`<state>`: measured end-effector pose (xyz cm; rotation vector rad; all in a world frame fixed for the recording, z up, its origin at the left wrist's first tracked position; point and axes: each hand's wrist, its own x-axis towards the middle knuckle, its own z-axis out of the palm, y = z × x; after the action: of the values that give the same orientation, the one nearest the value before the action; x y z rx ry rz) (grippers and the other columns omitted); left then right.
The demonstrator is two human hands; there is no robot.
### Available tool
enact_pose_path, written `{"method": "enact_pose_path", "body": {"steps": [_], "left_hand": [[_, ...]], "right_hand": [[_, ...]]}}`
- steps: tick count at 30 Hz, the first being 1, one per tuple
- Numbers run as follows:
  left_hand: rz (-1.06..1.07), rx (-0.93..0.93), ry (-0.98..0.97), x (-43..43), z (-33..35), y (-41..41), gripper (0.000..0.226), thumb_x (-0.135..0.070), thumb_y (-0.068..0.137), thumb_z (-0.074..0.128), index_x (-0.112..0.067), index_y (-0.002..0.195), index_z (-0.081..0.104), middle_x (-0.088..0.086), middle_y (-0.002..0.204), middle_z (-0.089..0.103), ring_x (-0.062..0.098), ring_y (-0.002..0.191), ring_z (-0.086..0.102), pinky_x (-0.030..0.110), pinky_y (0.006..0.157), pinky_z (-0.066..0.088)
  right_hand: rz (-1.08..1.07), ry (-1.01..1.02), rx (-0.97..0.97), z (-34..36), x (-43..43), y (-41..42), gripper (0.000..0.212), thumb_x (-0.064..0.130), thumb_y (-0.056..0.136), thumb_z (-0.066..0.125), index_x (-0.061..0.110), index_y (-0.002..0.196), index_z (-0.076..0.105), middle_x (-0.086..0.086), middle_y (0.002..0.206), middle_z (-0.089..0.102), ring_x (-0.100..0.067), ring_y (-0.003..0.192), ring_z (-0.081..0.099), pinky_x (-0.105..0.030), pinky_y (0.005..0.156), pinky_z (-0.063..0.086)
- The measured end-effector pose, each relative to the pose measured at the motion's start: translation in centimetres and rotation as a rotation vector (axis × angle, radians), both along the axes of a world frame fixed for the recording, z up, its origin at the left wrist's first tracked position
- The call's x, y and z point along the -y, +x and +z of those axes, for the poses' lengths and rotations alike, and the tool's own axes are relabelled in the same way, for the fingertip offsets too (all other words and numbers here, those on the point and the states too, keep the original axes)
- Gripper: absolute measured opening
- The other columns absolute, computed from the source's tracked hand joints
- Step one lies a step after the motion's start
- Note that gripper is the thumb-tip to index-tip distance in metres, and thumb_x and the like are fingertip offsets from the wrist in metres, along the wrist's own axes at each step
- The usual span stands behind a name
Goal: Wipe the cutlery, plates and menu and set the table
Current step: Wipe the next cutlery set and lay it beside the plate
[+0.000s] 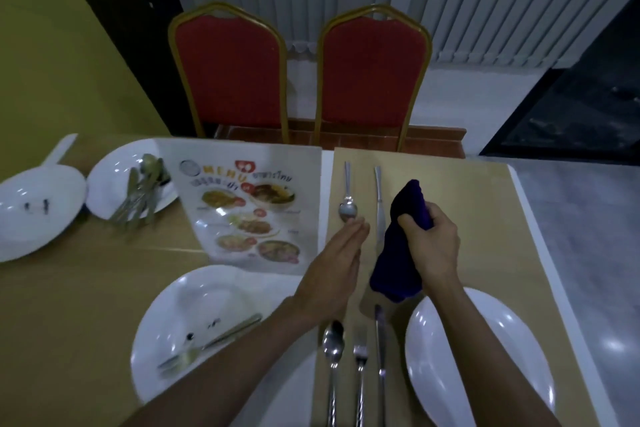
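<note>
Table half set, cloth in hand

At 6 o'clock lie a near spoon (333, 343), fork (360, 355) and knife (380, 340), flanked by white plates (485, 357); the right hand (433, 246) grips a purple cloth (401, 253), the left hand (337, 267) flat and empty just short of the far spoon (348, 206); menu (256, 204) at 11 o'clock; bare mat (467, 201) at 1 o'clock.

You have four round white plates (478, 357) on the table, one laminated picture menu (256, 208) and one dark purple cloth (401, 253). Two red padded chairs with gold frames (228, 73) stand behind. Laid out singly: two steel spoons (348, 198), two steel knives (378, 198) and two steel forks (361, 367); the piled cutlery on the far plate can't be counted.
</note>
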<state>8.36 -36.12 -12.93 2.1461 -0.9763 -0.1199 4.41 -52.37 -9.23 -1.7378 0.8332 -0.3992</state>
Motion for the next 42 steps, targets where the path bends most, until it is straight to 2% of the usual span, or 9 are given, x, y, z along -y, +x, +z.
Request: {"method": "enact_pose_path", "body": {"steps": [3, 8, 13, 18, 26, 33, 37, 39, 42], "left_hand": [[0.159, -0.094, 0.004, -7.0, 0.2, -3.1, 0.040, -0.006, 0.101, 0.046, -0.009, 0.140, 0.049, 0.004, 0.145, 0.049, 0.008, 0.135, 0.039, 0.008, 0.113, 0.018], [0.454, -0.136, 0.374, -19.6, -2.0, -5.2, 0.042, -0.005, 0.092, 0.058, -0.002, 0.133, 0.053, 0.019, 0.128, 0.055, 0.038, 0.117, 0.050, 0.041, 0.104, 0.036], [0.301, -0.030, 0.619, -22.8, -2.3, -4.6, 0.041, -0.023, 0.076, 0.078, -0.014, 0.115, 0.071, 0.015, 0.105, 0.063, 0.037, 0.094, 0.059, 0.041, 0.069, 0.052], [0.203, 0.034, 0.756, -21.3, -2.6, -3.1, 0.025, -0.031, 0.095, 0.050, -0.020, 0.113, 0.063, 0.003, 0.121, 0.049, 0.024, 0.116, 0.046, 0.033, 0.081, 0.042], [0.038, -0.056, 0.736, -23.2, -3.6, -3.2, 0.029, -0.032, 0.091, 0.059, -0.015, 0.114, 0.063, 0.006, 0.121, 0.048, 0.026, 0.117, 0.044, 0.037, 0.085, 0.043], [0.536, -0.411, 0.124, -23.3, -0.2, -2.5, 0.012, -0.020, 0.088, 0.067, -0.009, 0.083, 0.068, 0.008, 0.082, 0.068, 0.025, 0.083, 0.065, 0.033, 0.073, 0.046], [0.955, -1.202, -0.610, -23.9, 3.2, -2.5, 0.007, -0.005, 0.088, 0.064, -0.001, 0.083, 0.065, 0.007, 0.062, 0.068, 0.021, 0.063, 0.063, 0.028, 0.057, 0.055], [0.919, -1.597, -0.912, -24.7, 4.7, -3.3, 0.008, 0.004, 0.090, 0.059, 0.006, 0.083, 0.061, 0.014, 0.059, 0.068, 0.021, 0.056, 0.065, 0.023, 0.047, 0.057], [0.816, -1.818, -1.085, -25.3, 6.2, -5.5, 0.009, 0.003, 0.091, 0.058, 0.008, 0.084, 0.061, 0.022, 0.069, 0.070, 0.026, 0.053, 0.070, 0.026, 0.045, 0.058]], "right_hand": [[0.036, -0.022, -0.017, 1.2, -2.6, -1.4, 0.015, 0.020, 0.084, 0.065, 0.029, 0.095, 0.064, 0.007, 0.084, 0.067, -0.014, 0.078, 0.062, -0.030, 0.064, 0.047], [0.059, -0.022, -0.048, 2.5, -8.2, -4.2, 0.018, 0.019, 0.082, 0.065, 0.030, 0.096, 0.065, 0.007, 0.082, 0.067, -0.012, 0.075, 0.062, -0.027, 0.059, 0.045], [0.132, -0.045, -0.101, 2.7, -12.7, -6.0, 0.016, 0.022, 0.082, 0.065, 0.036, 0.089, 0.062, 0.013, 0.073, 0.066, -0.006, 0.067, 0.061, -0.021, 0.053, 0.042], [0.206, -0.064, -0.119, 3.1, -15.7, -7.3, 0.023, 0.024, 0.081, 0.064, 0.046, 0.086, 0.061, 0.020, 0.075, 0.067, 0.002, 0.065, 0.062, -0.019, 0.053, 0.046], [0.233, -0.124, -0.147, 4.0, -17.2, -8.6, 0.021, 0.019, 0.083, 0.067, 0.039, 0.087, 0.062, 0.014, 0.075, 0.068, -0.009, 0.067, 0.064, -0.036, 0.064, 0.055], [0.275, -0.155, -0.199, 4.4, -17.8, -9.2, 0.019, 0.020, 0.084, 0.067, 0.038, 0.088, 0.061, 0.009, 0.081, 0.068, -0.017, 0.075, 0.066, -0.039, 0.070, 0.056], [0.316, -0.146, -0.252, 5.0, -18.9, -8.7, 0.017, 0.021, 0.085, 0.065, 0.034, 0.095, 0.061, 0.007, 0.087, 0.068, -0.019, 0.080, 0.065, -0.039, 0.073, 0.055], [0.354, -0.171, -0.285, 5.6, -19.5, -8.4, 0.018, 0.022, 0.085, 0.064, 0.031, 0.100, 0.060, 0.004, 0.090, 0.068, -0.018, 0.079, 0.064, -0.041, 0.075, 0.055], [0.395, -0.275, -0.239, 6.6, -21.4, -8.2, 0.031, 0.019, 0.087, 0.061, 0.032, 0.115, 0.056, 0.004, 0.093, 0.069, -0.007, 0.073, 0.061, -0.025, 0.061, 0.049]]}}
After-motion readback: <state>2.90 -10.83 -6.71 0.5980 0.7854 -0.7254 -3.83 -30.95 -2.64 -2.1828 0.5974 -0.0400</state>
